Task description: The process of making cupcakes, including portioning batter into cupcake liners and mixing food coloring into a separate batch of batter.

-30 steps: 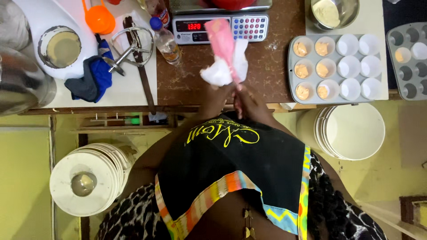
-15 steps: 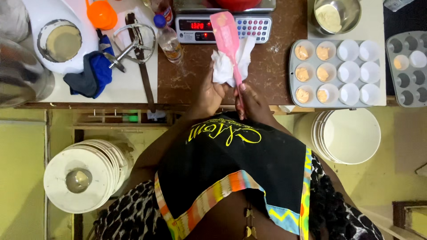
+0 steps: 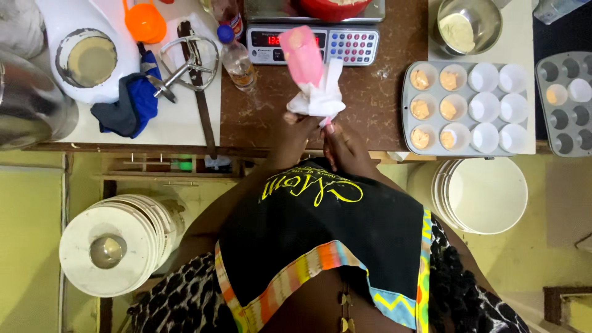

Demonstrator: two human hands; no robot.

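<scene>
I hold a pink spatula (image 3: 302,54) upright over the brown counter (image 3: 370,117), just in front of a digital scale (image 3: 314,43). My right hand (image 3: 346,145) grips the bottom of its handle. My left hand (image 3: 298,131) pinches a crumpled white paper towel (image 3: 320,97) wrapped around the spatula below the blade. Both hands are close to my body at the counter's front edge. To the right lies a grey muffin tray (image 3: 467,148) with white liners, several of them filled with batter.
A red bowl (image 3: 336,7) stands on the scale and a steel bowl (image 3: 468,24) is at the back right. A second muffin tin (image 3: 567,102) lies far right. At left are a small bottle (image 3: 237,60), a mixer beater (image 3: 185,61), a blue cloth (image 3: 132,106) and an orange cup (image 3: 145,21). White buckets (image 3: 108,250) (image 3: 487,196) sit on the floor.
The spatula and towel shifted slightly right and back again while both hands kept their hold. The view moved a little.
</scene>
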